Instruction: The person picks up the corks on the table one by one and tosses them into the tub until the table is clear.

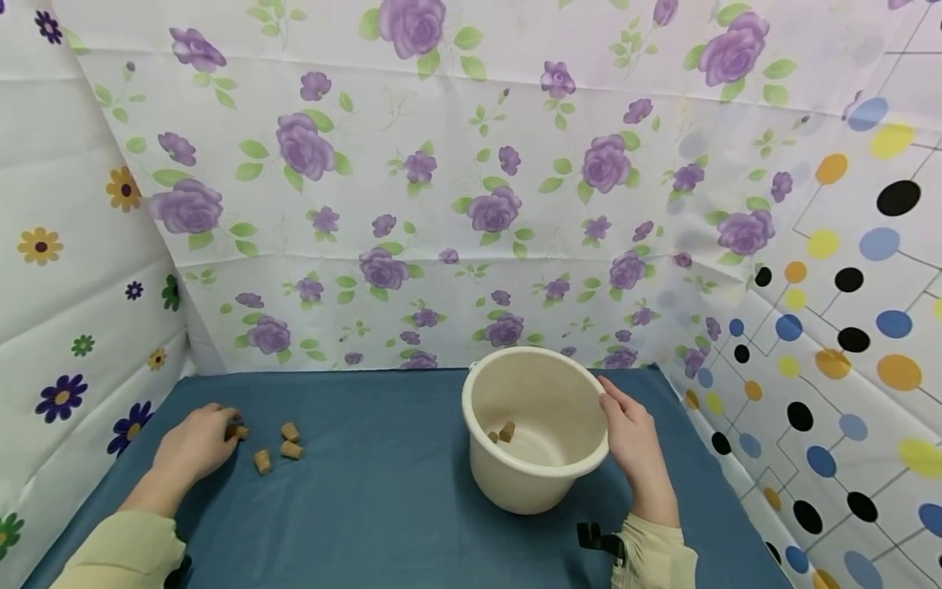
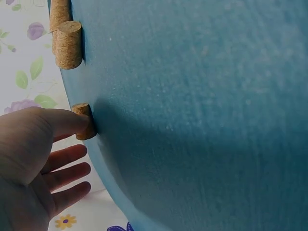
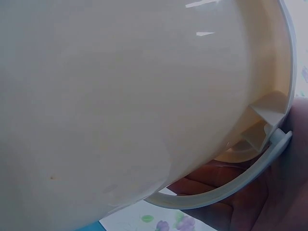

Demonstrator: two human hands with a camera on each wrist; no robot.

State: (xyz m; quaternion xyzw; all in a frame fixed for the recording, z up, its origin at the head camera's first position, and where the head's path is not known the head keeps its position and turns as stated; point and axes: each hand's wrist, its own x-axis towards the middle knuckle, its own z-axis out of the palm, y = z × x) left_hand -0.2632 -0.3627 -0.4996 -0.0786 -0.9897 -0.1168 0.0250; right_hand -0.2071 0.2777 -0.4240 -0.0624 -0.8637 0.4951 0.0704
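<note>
My left hand (image 1: 197, 446) is at the left of the table, pinching a cork (image 2: 84, 121) between thumb and index finger; the index fingertip is hidden behind it. The other three fingers stand apart from it in the left wrist view. Close to this hand lie three more corks, one cork (image 1: 262, 462) nearest me and two farther right. My right hand (image 1: 634, 442) grips a cream bucket (image 1: 515, 483) at the right side of its rim, and the bucket tilts toward me. Inside, two corks (image 1: 507, 432) show on the bottom. The bucket's handle (image 3: 216, 196) hangs across my right fingers in the right wrist view.
A blue cloth (image 1: 353, 491) covers the table. Behind it hangs a sheet with purple roses (image 1: 493, 209). Patterned sheets also stand along the left side and the right side, the right one with coloured dots (image 1: 820, 462).
</note>
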